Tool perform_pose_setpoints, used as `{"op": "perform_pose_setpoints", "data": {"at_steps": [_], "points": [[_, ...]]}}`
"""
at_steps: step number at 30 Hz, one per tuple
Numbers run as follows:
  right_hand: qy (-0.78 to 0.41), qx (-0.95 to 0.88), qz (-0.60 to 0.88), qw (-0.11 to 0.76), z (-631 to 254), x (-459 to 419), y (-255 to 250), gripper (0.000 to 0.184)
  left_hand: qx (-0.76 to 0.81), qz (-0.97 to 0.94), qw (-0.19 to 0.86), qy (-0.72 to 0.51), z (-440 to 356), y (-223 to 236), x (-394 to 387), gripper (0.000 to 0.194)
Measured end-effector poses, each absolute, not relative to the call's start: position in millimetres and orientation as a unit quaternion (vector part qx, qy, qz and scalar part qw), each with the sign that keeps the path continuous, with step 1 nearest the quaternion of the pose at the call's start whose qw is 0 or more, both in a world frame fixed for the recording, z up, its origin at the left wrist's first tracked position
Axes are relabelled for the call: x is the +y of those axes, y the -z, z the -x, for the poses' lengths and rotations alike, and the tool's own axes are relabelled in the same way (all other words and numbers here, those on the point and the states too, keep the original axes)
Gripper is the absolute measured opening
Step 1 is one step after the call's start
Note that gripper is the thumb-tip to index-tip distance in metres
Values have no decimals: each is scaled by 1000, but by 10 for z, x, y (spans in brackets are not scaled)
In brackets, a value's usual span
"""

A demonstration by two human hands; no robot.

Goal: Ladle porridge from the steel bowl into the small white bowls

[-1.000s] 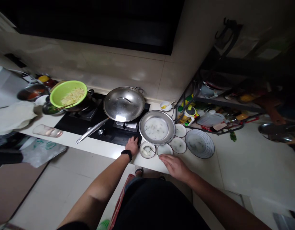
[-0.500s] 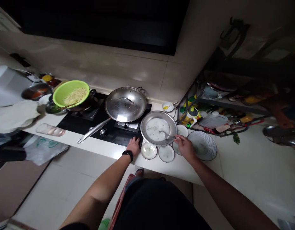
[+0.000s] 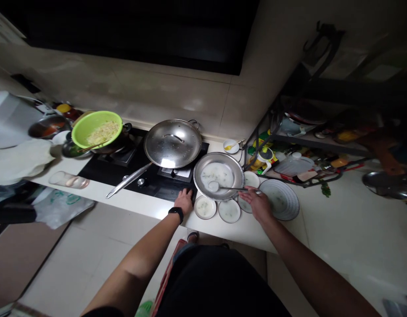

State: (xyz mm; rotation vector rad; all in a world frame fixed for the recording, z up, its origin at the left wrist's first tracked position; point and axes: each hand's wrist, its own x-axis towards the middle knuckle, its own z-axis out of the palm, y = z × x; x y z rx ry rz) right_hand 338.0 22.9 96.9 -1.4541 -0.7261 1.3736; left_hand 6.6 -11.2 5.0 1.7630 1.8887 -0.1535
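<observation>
Pinching the handle of a metal spoon in our right hand, fingers pressed together, we are holding its bowl toward the near side of a wide metal basin. Milky liquid with dark flecks is filling the basin's bottom; whether the spoon is dipping in or hovering just above, we cannot tell. The basin is standing on the white counter, just right of the black stove.

Our left hand is resting back upward at the stove's near right corner, fingers loosely spread, a black watch circling the wrist.

On the basin's near side, two small bowls of pale liquid are standing side by side, the left one nearer our left hand. A third is partly hiding behind our right hand, and a larger bowl with a patterned rim is standing to that hand's right.

On the stove, a domed metal lid is covering a long-handled pan. Farther left, a lime-green basin is holding pale shreds.
</observation>
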Motion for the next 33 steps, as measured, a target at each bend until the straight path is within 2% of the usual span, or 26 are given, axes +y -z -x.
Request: {"op": "perform_pose_setpoints", "data": {"at_steps": [10,18,21,25,29,33], "points": [[-576,-315,603,454,-3369,-21,-1369,45,706,-653,268,57,-86,-84,-111,66],[-578,-388,599,396,-3183,-409,-1283,62,703,-657,265,65,-87,-89,-105,68],[-512,-554,553,352,-3152,-544,-1263,51,704,-655,266,66,-86,-90,-102,68],[-359,-810,371,279,-3171,-652,-1405,31,704,-657,263,66,-89,-122,-105,67],[-240,-886,305,254,-3193,-625,-1576,33,704,-656,264,66,-100,-140,-108,67],[-192,-901,303,245,-3180,-582,-1638,33,704,-661,254,65,-97,-147,-109,65]]}}
